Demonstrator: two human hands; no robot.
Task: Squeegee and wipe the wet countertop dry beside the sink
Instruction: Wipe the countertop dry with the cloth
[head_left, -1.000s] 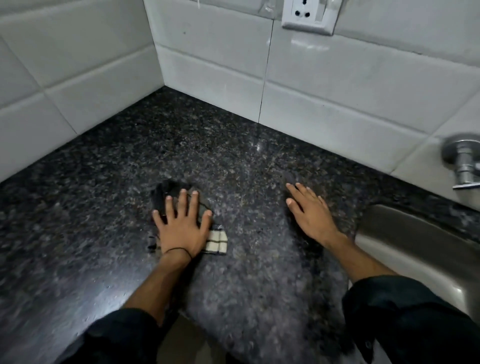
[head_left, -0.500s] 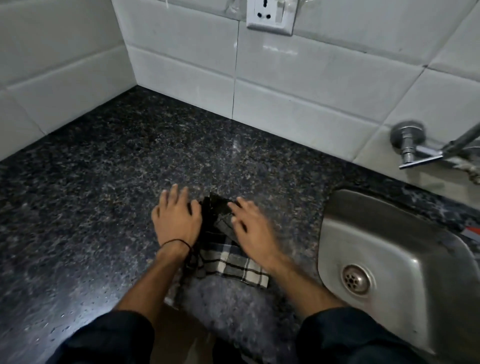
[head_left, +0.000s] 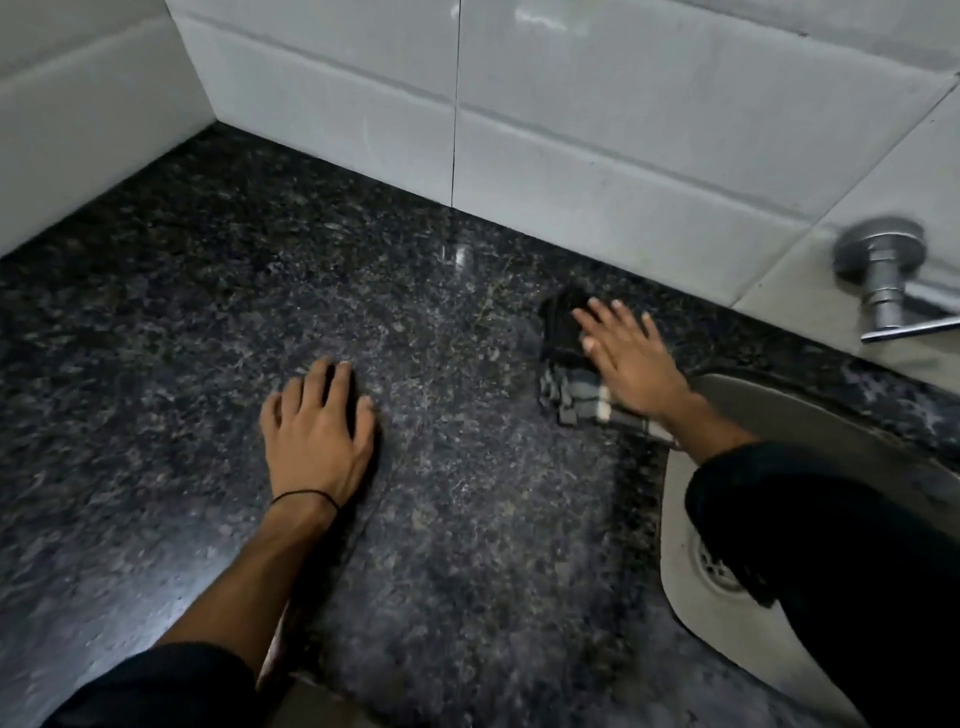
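Note:
A dark speckled granite countertop (head_left: 218, 322) fills the view. My right hand (head_left: 631, 356) lies flat on a dark checked cloth (head_left: 563, 364), pressing it to the counter close to the sink's left rim and near the back wall. Part of the cloth is hidden under the palm. My left hand (head_left: 317, 431) rests on the bare counter to the left, fingers spread, nothing in it; a thin black band circles its wrist. No squeegee is in view.
A steel sink (head_left: 685, 519) with a drain sits at the right, partly hidden by my dark right sleeve. A metal tap (head_left: 883, 280) sticks out of the white tiled wall (head_left: 597, 130) at the right. Tiled walls meet in a corner at the far left.
The cloth passed from under my left hand to my right. My right hand has slid it right and back toward the sink and wall. My left hand stays flat on the bare counter.

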